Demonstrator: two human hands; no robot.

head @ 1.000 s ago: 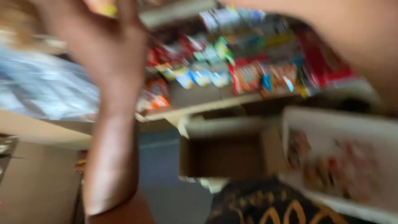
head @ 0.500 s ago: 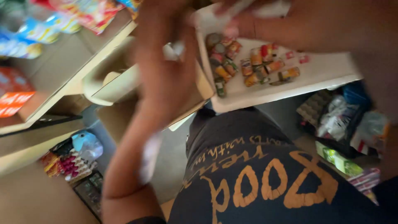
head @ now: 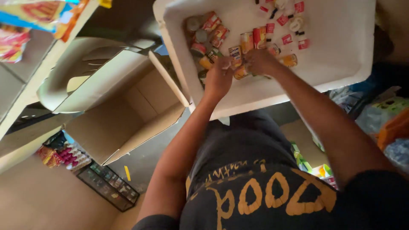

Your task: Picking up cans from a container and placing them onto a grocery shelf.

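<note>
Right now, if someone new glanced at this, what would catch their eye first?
First, the white foam box at the top, where the left hand and right hand meet over a cluster of small colourful cans. Little red packets lie scattered further along its floor. To the left, an open cardboard box gapes empty beside a shelf edge.

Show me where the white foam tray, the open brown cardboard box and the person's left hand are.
white foam tray [head: 341, 51]: head view, bare floor of the tray.
open brown cardboard box [head: 115, 123]: head view, inner wall.
left hand [head: 219, 76]: head view, back of the hand, over the small cans.
</note>
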